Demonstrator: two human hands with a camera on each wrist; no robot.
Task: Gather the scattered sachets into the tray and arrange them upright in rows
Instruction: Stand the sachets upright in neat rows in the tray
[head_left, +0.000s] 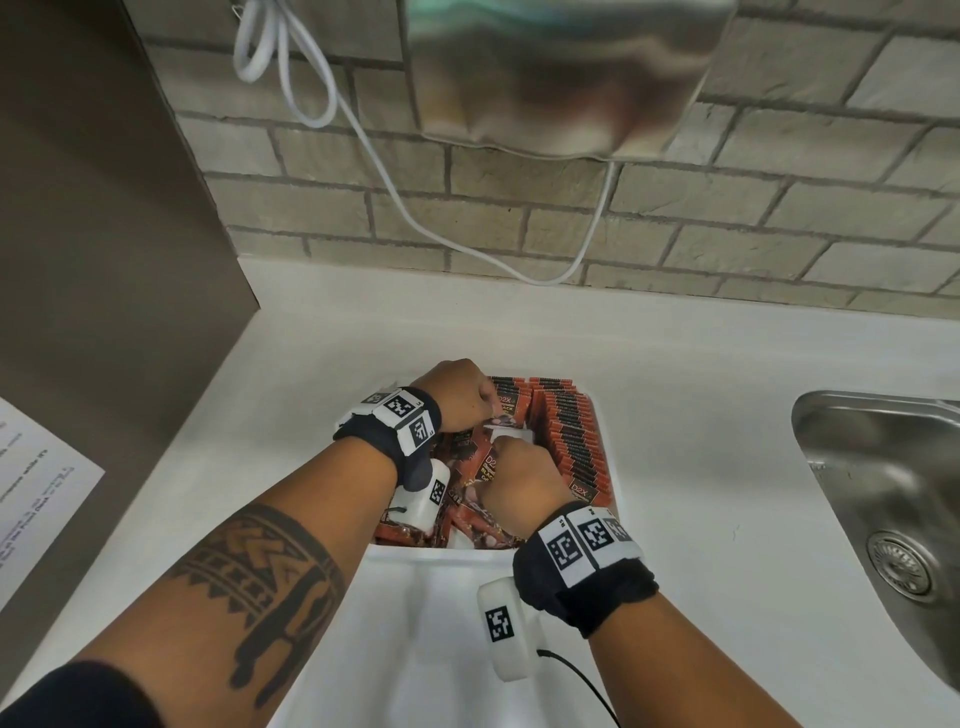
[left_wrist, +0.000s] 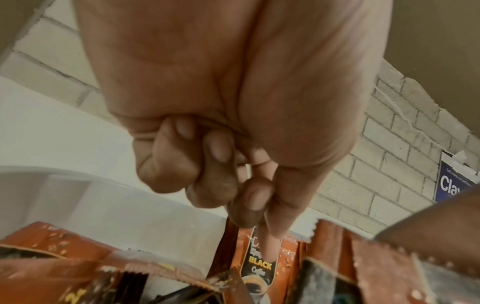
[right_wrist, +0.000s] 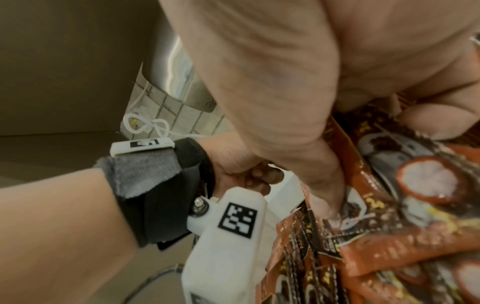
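Observation:
A white tray (head_left: 431, 553) on the counter holds orange-and-black coffee sachets. One row of sachets (head_left: 571, 441) stands upright along its right side. A loose pile of sachets (head_left: 467, 525) lies jumbled in its near left part. My left hand (head_left: 462, 395) is over the tray's far left; its thumb and forefinger (left_wrist: 259, 222) pinch the top of a standing "Black Coffee" sachet (left_wrist: 257, 267). My right hand (head_left: 519, 478) is at the tray's middle, with its thumb (right_wrist: 327, 205) and curled fingers gripping a sachet (right_wrist: 369, 156) from the pile.
A steel sink (head_left: 883, 493) is set into the counter at the right. A printed sheet (head_left: 36, 493) hangs on the brown side wall at the left. A steel wall unit (head_left: 561, 73) and its white cable (head_left: 395, 197) hang over the brick wall behind.

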